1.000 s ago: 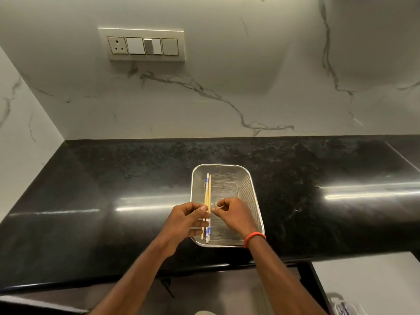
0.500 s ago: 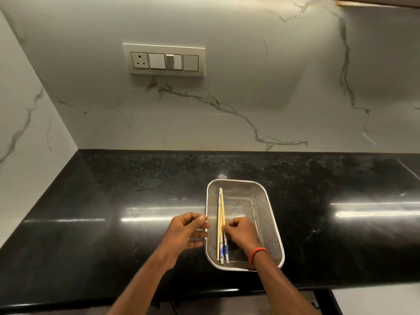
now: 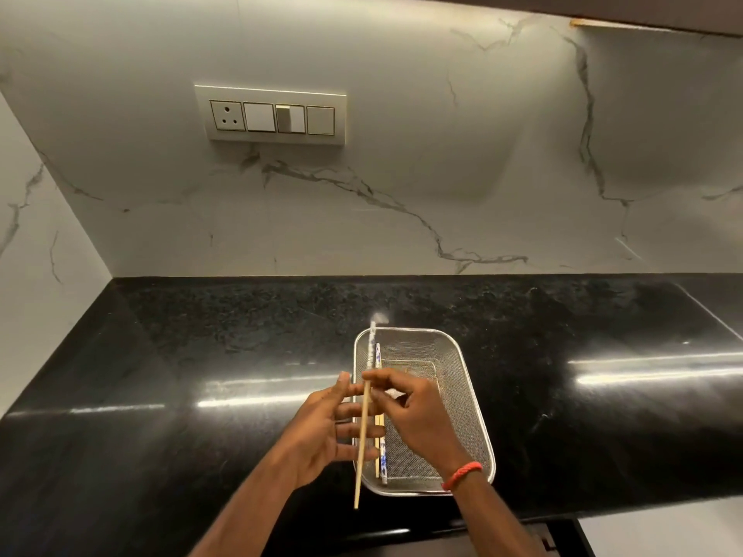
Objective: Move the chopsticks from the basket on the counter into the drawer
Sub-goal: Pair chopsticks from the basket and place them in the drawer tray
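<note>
A steel mesh basket [image 3: 468, 400] sits on the black counter [image 3: 161, 375] near its front edge. My right hand [image 3: 418, 420] pinches one wooden chopstick [image 3: 363, 444] with a blue-white patterned top, lifted above the basket's left rim. Its bare tip hangs past the front edge of the basket. My left hand [image 3: 317, 432] is beside it with fingers spread, reaching behind the lifted stick. More chopsticks [image 3: 381, 460] lie along the basket's left wall. The drawer is not visible.
A marble backsplash with a switch plate [image 3: 271, 116] rises behind the counter. A side wall closes the left end. A dark gap [image 3: 559, 536] below the counter's front edge shows at the lower right.
My right hand has picked one chopstick up out of the basket. My left hand has opened its fingers beside it. The camera view has tilted up slightly.
</note>
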